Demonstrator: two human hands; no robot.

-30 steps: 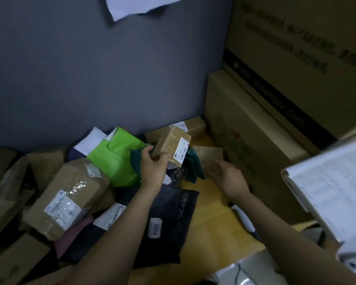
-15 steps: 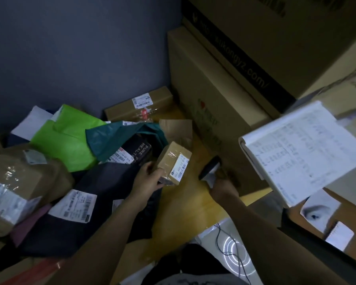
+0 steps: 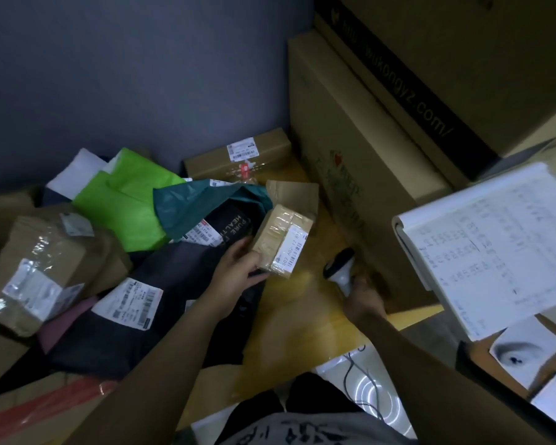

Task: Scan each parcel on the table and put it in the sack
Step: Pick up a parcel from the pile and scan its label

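The left hand (image 3: 238, 273) clamped its fingers on the near end of the small taped box (image 3: 276, 232), its label (image 3: 291, 250) facing the scanner (image 3: 339, 269) just right, gripped by the right hand (image 3: 363, 300); it seemed light, stiff, tape-slick, best pinched across opposite sides

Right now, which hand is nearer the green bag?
Left. The left hand, gripping the small box, sits below-right of the green bag; right hand, holding the scanner, is farther right.

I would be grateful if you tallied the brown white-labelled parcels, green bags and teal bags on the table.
Brown labelled parcels: 3, one in the left hand
Green bags: 1
Teal bags: 1
Total: 5
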